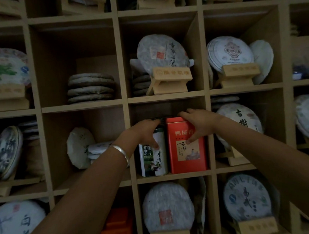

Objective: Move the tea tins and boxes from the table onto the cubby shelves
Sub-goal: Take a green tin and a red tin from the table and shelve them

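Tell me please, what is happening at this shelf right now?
A person is placing tea containers in one cubby of a wooden cubby shelf. The left hand holds the top of a white and green tea tin, and the right hand holds the top of a red tea box. Both stand upright, side by side, on the cubby floor. The cubbies around hold wrapped round tea cakes, some on wooden stands.

Red tea tin (186,145): cream label panel, gold characters. Left of it, round tea tin (153,155): white and green, black calligraphy, teacup picture. Below-left of the red tin, orange box (117,230). Cubby shelf (173,176): tan wood.
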Tool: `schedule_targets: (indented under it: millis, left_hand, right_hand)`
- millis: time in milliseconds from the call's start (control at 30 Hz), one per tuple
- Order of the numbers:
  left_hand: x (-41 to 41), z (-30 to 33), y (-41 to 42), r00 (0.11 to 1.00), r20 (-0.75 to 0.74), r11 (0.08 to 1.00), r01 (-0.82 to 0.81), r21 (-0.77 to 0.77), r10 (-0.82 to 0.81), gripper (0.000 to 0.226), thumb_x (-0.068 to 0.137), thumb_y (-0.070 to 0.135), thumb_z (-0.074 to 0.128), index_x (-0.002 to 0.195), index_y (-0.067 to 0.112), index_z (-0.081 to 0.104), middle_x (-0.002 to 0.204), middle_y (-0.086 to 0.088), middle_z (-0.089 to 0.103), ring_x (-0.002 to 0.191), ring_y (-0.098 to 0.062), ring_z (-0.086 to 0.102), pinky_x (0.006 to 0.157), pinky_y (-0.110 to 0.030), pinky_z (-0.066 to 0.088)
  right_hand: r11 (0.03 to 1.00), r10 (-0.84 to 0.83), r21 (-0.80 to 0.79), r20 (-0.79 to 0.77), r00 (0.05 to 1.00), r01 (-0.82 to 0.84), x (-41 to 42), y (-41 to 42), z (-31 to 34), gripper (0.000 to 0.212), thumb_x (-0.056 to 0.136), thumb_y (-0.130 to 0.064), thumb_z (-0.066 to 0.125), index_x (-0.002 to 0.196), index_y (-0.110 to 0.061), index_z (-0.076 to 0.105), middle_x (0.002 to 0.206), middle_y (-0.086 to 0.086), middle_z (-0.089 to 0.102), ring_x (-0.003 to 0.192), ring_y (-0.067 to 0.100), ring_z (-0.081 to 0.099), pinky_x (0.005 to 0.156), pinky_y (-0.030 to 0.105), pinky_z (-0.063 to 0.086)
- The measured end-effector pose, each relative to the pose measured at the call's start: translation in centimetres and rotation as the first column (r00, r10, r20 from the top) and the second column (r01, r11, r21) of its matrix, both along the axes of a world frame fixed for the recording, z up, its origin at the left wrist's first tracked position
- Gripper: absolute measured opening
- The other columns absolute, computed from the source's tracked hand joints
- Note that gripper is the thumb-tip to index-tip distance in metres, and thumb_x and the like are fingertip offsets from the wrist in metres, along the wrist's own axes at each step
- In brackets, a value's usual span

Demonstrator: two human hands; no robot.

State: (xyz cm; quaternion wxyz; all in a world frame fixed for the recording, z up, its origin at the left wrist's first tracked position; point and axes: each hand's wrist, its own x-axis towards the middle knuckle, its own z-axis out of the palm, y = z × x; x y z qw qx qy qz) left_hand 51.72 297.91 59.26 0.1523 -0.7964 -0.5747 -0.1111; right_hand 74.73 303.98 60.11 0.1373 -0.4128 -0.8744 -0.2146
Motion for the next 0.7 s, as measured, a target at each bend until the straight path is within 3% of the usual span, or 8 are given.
schedule_targets:
  millis: [500,700]
  left_hand:
    - [0.24,-0.10,-0.06,0.999,0.032,0.999,-0.021,-0.026,0.021,0.096,0.066,0.027,0.086,0.143,0.010,0.031,0.137,-0.017,0.046,0.121,-0.031,0.048,0.098,-0.037,0.045]
    - [0.51,0.03,-0.15,0.998,0.035,0.997,-0.058,-0.051,0.059,0.104,0.066,0.028,0.086,0.148,0.012,0.023,0.141,-0.016,0.040,0.126,-0.031,0.044,0.099,-0.036,0.043]
  right_hand:
    - [0.999,0.035,0.002,-0.003,0.999,-0.035,0.19,0.05,0.11,0.100,0.059,-0.059,0.080,0.139,-0.030,0.028,0.127,0.003,0.050,0.112,0.021,0.054,0.089,0.035,0.045]
    - [0.999,-0.013,0.031,0.023,1.000,0.012,-0.05,-0.38,-0.01,0.108,0.059,-0.062,0.078,0.144,-0.028,0.021,0.131,0.005,0.048,0.116,0.023,0.051,0.091,0.038,0.045]
